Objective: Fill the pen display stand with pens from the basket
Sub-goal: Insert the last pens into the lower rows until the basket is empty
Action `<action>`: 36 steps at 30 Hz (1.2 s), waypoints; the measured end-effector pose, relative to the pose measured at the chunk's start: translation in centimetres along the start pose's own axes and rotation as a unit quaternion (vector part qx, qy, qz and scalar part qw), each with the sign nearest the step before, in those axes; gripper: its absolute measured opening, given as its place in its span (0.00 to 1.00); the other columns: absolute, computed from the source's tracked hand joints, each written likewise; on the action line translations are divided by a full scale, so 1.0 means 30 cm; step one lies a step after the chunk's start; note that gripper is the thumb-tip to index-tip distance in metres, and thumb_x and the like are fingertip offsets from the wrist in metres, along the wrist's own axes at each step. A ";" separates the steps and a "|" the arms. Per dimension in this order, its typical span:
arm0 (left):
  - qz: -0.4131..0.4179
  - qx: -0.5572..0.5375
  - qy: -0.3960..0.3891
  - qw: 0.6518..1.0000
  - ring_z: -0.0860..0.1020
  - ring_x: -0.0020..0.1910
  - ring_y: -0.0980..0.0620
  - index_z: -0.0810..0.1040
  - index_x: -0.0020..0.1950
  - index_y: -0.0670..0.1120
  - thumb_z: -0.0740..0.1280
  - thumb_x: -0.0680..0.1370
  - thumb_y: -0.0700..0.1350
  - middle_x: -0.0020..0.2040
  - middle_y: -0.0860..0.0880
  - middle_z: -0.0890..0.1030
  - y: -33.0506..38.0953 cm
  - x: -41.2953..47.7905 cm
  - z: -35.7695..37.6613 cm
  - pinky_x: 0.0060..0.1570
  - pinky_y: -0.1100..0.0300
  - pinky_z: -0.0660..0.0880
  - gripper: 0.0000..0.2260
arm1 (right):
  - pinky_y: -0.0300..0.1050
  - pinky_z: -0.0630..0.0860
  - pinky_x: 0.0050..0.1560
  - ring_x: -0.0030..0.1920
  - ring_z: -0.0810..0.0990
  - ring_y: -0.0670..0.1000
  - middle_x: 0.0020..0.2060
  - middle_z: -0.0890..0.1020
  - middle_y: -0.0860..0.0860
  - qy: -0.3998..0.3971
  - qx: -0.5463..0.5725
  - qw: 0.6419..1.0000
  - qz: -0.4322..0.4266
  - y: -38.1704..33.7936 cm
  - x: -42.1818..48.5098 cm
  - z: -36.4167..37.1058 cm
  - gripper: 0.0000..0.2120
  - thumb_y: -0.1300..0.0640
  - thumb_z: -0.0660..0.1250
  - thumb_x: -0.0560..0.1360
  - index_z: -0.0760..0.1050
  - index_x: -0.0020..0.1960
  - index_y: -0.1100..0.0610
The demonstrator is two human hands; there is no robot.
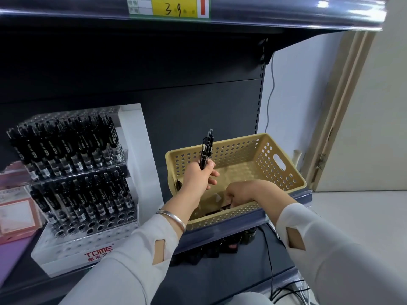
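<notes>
A clear tiered pen display stand point(88, 243) marked TOME sits on the shelf at the left; many black pens point(72, 146) fill its upper rows, while its front rows of holes are bare. A tan perforated basket point(284, 172) stands to its right. My left hand point(199, 177) is shut on a small bunch of black pens point(206, 150), held upright above the basket's left side. My right hand point(244, 192) reaches down into the basket, its fingers closed around dark pens point(222, 209) lying on the bottom. The fingertips are partly hidden.
A pink box point(15, 214) stands left of the stand. An upper shelf edge with a yellow price tag point(174, 6) hangs overhead. Dark items and cables point(271, 260) lie on the lower shelf. A wall and door frame point(343, 106) are at the right.
</notes>
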State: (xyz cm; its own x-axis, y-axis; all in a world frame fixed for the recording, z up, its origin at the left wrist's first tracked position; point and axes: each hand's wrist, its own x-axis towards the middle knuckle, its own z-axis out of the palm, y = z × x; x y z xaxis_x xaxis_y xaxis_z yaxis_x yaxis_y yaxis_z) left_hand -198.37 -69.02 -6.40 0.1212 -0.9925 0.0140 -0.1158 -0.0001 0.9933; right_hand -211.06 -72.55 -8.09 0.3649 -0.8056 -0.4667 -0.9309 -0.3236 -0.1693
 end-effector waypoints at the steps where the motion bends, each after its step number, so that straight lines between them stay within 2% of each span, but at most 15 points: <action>1: 0.000 0.002 0.003 1.000 0.74 0.30 0.53 0.74 0.53 0.43 0.58 0.81 0.44 0.38 0.48 0.78 -0.002 0.001 0.001 0.31 0.62 0.69 0.07 | 0.44 0.67 0.48 0.49 0.71 0.54 0.48 0.74 0.55 -0.001 -0.007 1.000 0.000 0.002 0.007 0.000 0.10 0.61 0.63 0.77 0.73 0.57 0.62; 3: 0.003 0.010 0.006 1.000 0.74 0.31 0.53 0.74 0.54 0.43 0.59 0.81 0.44 0.38 0.49 0.79 -0.005 0.001 0.003 0.31 0.62 0.69 0.08 | 0.45 0.68 0.49 0.49 0.71 0.53 0.49 0.74 0.54 0.000 0.000 1.000 0.001 0.006 0.018 0.002 0.09 0.59 0.66 0.76 0.72 0.56 0.59; 5: 0.006 0.020 0.005 1.000 0.75 0.31 0.53 0.74 0.54 0.43 0.59 0.81 0.44 0.39 0.49 0.79 -0.006 0.000 0.005 0.31 0.62 0.70 0.08 | 0.46 0.70 0.53 0.51 0.71 0.53 0.53 0.75 0.55 0.004 0.009 1.000 0.001 0.006 0.019 0.004 0.12 0.58 0.66 0.76 0.72 0.58 0.59; 7: 0.009 0.025 0.001 1.000 0.75 0.31 0.53 0.74 0.54 0.43 0.59 0.81 0.45 0.39 0.49 0.79 -0.007 -0.003 0.006 0.32 0.62 0.70 0.08 | 0.45 0.68 0.52 0.50 0.71 0.52 0.52 0.74 0.54 0.005 0.010 1.000 -0.001 0.006 0.017 0.009 0.14 0.58 0.65 0.77 0.71 0.61 0.61; 10: 0.022 0.022 -0.007 0.999 0.75 0.32 0.54 0.74 0.54 0.42 0.58 0.81 0.44 0.38 0.49 0.78 0.001 -0.007 0.006 0.34 0.62 0.72 0.08 | 0.44 0.68 0.50 0.49 0.71 0.52 0.49 0.73 0.53 0.028 0.038 0.999 -0.006 0.009 0.020 0.016 0.07 0.58 0.64 0.77 0.71 0.54 0.58; 13: 0.058 0.021 -0.012 0.998 0.75 0.32 0.54 0.75 0.51 0.42 0.59 0.81 0.44 0.36 0.50 0.76 0.018 -0.006 0.004 0.38 0.60 0.74 0.08 | 0.48 0.74 0.52 0.48 0.76 0.54 0.46 0.77 0.52 0.161 0.058 0.985 -0.003 0.010 0.014 -0.005 0.05 0.55 0.64 0.77 0.73 0.50 0.55; 16: 0.089 0.029 -0.006 0.996 0.75 0.33 0.54 0.74 0.49 0.44 0.59 0.80 0.45 0.35 0.51 0.76 0.031 -0.002 -0.003 0.45 0.55 0.76 0.07 | 0.50 0.75 0.50 0.47 0.77 0.55 0.46 0.78 0.52 0.291 0.112 0.950 -0.003 0.000 -0.005 -0.048 0.04 0.53 0.64 0.75 0.72 0.47 0.53; 19: 0.103 -0.007 0.001 0.995 0.76 0.34 0.53 0.73 0.46 0.49 0.59 0.80 0.42 0.35 0.50 0.76 0.043 -0.014 -0.015 0.44 0.57 0.76 0.05 | 0.48 0.75 0.45 0.45 0.77 0.55 0.44 0.80 0.52 0.333 0.134 0.934 -0.004 -0.009 -0.012 -0.066 0.05 0.53 0.65 0.75 0.70 0.43 0.52; 21: 0.117 -0.021 0.017 0.993 0.76 0.33 0.55 0.71 0.46 0.51 0.59 0.81 0.41 0.36 0.51 0.77 0.057 -0.024 -0.027 0.38 0.64 0.75 0.07 | 0.48 0.77 0.44 0.45 0.78 0.56 0.43 0.80 0.53 0.355 0.145 0.924 0.003 -0.018 -0.014 -0.063 0.04 0.54 0.65 0.74 0.71 0.47 0.53; 23: 0.131 -0.038 0.040 0.990 0.76 0.33 0.55 0.70 0.47 0.51 0.58 0.81 0.40 0.36 0.51 0.78 0.073 -0.031 -0.043 0.39 0.64 0.76 0.07 | 0.50 0.78 0.44 0.45 0.79 0.57 0.44 0.82 0.54 0.389 0.184 0.903 0.008 -0.028 -0.022 -0.067 0.09 0.57 0.64 0.74 0.72 0.54 0.54; 26: 0.158 -0.053 0.065 0.984 0.76 0.34 0.55 0.70 0.48 0.48 0.59 0.80 0.39 0.36 0.50 0.77 0.101 -0.045 -0.068 0.43 0.62 0.77 0.05 | 0.49 0.79 0.43 0.44 0.80 0.55 0.47 0.83 0.52 0.447 0.294 0.844 0.008 -0.050 -0.048 -0.092 0.11 0.57 0.65 0.76 0.70 0.58 0.55; 30: 0.199 -0.046 0.064 0.977 0.69 0.28 0.55 0.69 0.44 0.49 0.59 0.80 0.40 0.31 0.51 0.70 0.149 -0.064 -0.112 0.36 0.60 0.72 0.06 | 0.50 0.78 0.45 0.44 0.80 0.53 0.44 0.82 0.52 0.489 0.462 0.740 -0.020 -0.104 -0.106 -0.146 0.06 0.58 0.65 0.76 0.67 0.47 0.52; 32: 0.202 -0.062 0.054 0.976 0.66 0.25 0.55 0.68 0.43 0.49 0.61 0.80 0.41 0.30 0.52 0.68 0.179 -0.082 -0.145 0.33 0.58 0.70 0.06 | 0.47 0.80 0.47 0.41 0.82 0.51 0.44 0.81 0.54 0.480 0.574 0.662 -0.034 -0.140 -0.142 -0.179 0.07 0.62 0.64 0.77 0.68 0.46 0.52; 34: 0.204 -0.058 0.053 0.976 0.65 0.24 0.56 0.68 0.42 0.49 0.62 0.79 0.42 0.29 0.52 0.67 0.200 -0.105 -0.182 0.30 0.59 0.68 0.06 | 0.43 0.81 0.44 0.36 0.81 0.49 0.44 0.81 0.57 0.450 0.667 0.592 -0.042 -0.178 -0.178 -0.207 0.05 0.64 0.63 0.77 0.69 0.50 0.56; 36: 0.202 -0.024 0.074 0.976 0.65 0.23 0.55 0.69 0.42 0.49 0.63 0.78 0.42 0.29 0.52 0.68 0.200 -0.124 -0.222 0.29 0.59 0.67 0.07 | 0.43 0.82 0.44 0.33 0.80 0.49 0.44 0.80 0.58 0.417 0.721 0.552 -0.043 -0.217 -0.211 -0.218 0.06 0.65 0.62 0.77 0.68 0.52 0.58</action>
State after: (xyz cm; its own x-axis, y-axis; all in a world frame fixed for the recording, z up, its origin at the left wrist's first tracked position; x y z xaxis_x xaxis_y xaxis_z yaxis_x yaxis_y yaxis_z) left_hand -192.96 -64.52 0.28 0.2164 -0.8822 0.4182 -0.1366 0.3968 0.9077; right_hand -207.23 -68.58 1.63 -0.2712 -0.9608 0.0577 0.2653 -0.1323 -0.9551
